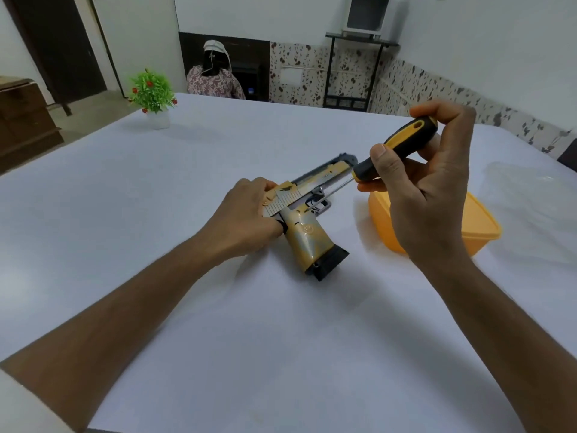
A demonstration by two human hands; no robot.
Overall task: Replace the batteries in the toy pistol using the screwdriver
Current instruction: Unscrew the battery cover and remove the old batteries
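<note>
With the pistol [307, 220] pinned flat on the desk [218, 307] under the closed left fingers [265, 189] and the screwdriver [396, 151] gripped by the right fingers [385, 160], its tip below them at the frame, the screw could be stripped if the tilted tip slips.

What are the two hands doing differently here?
The left hand lies low, pressing the toy pistol flat on the table; the right hand is raised above it. The left grips the pistol's rear; the right pinches the screwdriver handle, its tip angled down at the pistol near the trigger. Both are bare.
</note>
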